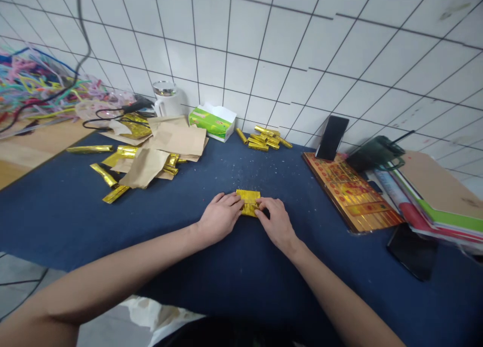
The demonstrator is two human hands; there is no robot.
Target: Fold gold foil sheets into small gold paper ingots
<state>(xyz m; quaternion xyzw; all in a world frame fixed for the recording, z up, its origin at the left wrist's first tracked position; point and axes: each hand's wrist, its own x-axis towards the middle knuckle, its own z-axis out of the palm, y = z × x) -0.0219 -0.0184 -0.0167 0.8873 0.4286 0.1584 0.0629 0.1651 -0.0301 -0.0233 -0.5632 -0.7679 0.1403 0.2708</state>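
A small gold foil paper lies on the dark blue tabletop in front of me, with a crease or fold running across its lower half. My left hand rests at its left edge, fingers stretched out and fingertips pressing on the foil. On the opposite side, my right hand pinches the right edge between thumb and forefinger. Farther back, near the wall, is a pile of rolled gold foil tubes.
Brown paper sheets and gold foil strips lie at the left, near a tissue box and white mug. At right, a phone stands on a red-gold box, beside a dark green cup and stacked books.
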